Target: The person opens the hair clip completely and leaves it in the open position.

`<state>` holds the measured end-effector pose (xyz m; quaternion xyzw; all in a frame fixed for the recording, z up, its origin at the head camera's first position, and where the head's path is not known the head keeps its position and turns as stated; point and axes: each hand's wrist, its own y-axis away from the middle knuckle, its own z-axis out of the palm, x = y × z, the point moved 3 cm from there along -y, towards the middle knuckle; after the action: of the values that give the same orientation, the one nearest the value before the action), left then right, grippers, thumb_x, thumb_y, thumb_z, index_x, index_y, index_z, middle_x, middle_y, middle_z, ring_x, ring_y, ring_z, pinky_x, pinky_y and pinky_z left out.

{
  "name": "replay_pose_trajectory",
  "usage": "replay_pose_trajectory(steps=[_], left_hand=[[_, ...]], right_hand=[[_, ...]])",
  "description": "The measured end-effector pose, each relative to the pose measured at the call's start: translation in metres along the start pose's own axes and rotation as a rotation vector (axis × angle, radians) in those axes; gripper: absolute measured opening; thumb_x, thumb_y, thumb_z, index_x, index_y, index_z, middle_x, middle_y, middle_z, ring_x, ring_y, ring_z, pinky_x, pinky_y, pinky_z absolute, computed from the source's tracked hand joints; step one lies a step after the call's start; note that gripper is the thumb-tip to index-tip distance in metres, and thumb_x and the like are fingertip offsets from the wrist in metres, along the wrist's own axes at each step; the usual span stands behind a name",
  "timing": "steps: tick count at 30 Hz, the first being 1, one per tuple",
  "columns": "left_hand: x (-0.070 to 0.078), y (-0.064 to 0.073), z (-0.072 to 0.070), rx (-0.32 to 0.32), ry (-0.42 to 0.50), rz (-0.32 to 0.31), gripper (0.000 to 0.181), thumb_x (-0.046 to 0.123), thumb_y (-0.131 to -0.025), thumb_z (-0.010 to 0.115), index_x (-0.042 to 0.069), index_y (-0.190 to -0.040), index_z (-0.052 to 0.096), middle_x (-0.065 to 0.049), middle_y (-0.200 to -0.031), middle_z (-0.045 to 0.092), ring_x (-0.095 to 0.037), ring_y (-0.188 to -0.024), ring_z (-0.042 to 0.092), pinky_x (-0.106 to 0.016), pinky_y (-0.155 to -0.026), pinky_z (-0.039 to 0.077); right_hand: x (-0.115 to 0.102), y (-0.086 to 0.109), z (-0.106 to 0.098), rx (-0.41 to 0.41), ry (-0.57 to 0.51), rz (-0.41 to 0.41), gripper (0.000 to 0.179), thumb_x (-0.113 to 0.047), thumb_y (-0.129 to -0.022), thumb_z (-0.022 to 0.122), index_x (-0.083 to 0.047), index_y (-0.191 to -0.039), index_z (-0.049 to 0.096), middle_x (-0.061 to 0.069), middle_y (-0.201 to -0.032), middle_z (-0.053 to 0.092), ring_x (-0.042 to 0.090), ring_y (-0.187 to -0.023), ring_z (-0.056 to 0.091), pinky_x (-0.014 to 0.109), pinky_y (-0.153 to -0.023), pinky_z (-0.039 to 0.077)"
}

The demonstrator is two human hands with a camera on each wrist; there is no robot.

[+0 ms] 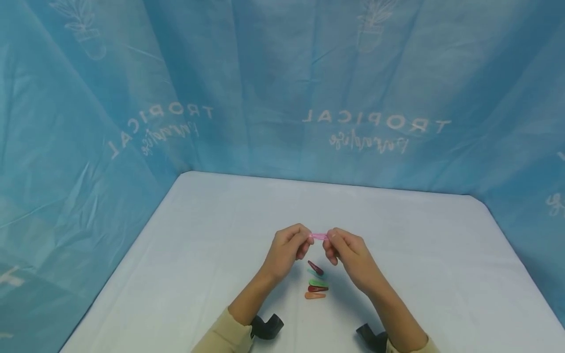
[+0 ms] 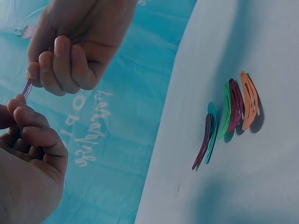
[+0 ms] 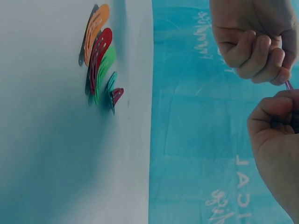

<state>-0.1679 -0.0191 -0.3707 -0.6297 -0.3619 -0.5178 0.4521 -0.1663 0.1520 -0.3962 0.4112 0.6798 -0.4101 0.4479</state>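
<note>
A pink snap hair clip (image 1: 319, 236) is held up above the table between both hands. My left hand (image 1: 287, 249) pinches one end of it, and my right hand (image 1: 351, 252) pinches the other. The fingers cover both ends, so only the slim middle shows. Below the hands, several more hair clips lie close together on the white cloth. Among them are an orange clip (image 2: 250, 100), a red clip (image 2: 236, 105) and a green clip (image 2: 227, 109). Beside these, a teal clip (image 2: 211, 135) lies against a dark red clip (image 2: 202, 142).
A white cloth covers the table (image 1: 212, 235). Blue printed curtains (image 1: 273, 98) hang behind it and along its sides. Black camera mounts (image 1: 267, 327) sit at both wrists, next to beige sleeves (image 1: 227, 336).
</note>
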Motion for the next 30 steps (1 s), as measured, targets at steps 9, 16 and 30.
replay_pose_trajectory(steps=[9,16,30], left_hand=[[-0.004,-0.001,0.0,0.015,-0.007,0.017,0.023,0.002,-0.098,0.04,-0.005,-0.083,0.056,-0.019,-0.067,0.046,-0.016,-0.057,0.044,-0.021,-0.055,0.039],[-0.029,-0.007,0.0,0.023,0.034,0.004,0.025,0.009,-0.1,0.041,-0.001,-0.085,0.057,-0.016,-0.067,0.047,-0.017,-0.057,0.044,-0.022,-0.053,0.039],[-0.035,-0.006,0.004,0.03,0.063,0.01,0.024,0.013,-0.099,0.043,-0.001,-0.085,0.057,-0.01,-0.067,0.047,-0.014,-0.056,0.044,-0.022,-0.053,0.039]], right_hand=[[0.0,-0.001,0.005,0.034,-0.068,0.03,0.035,-0.031,-0.103,0.04,-0.004,-0.087,0.055,0.012,-0.071,0.049,0.022,-0.063,0.05,0.029,-0.059,0.045],[0.002,0.0,0.007,0.048,-0.128,0.028,0.034,-0.029,-0.103,0.04,0.0,-0.089,0.053,0.015,-0.072,0.048,0.022,-0.064,0.048,0.028,-0.059,0.045],[0.0,0.001,0.006,0.065,-0.128,0.004,0.035,-0.027,-0.103,0.04,0.002,-0.089,0.053,0.014,-0.07,0.047,0.022,-0.062,0.048,0.028,-0.058,0.045]])
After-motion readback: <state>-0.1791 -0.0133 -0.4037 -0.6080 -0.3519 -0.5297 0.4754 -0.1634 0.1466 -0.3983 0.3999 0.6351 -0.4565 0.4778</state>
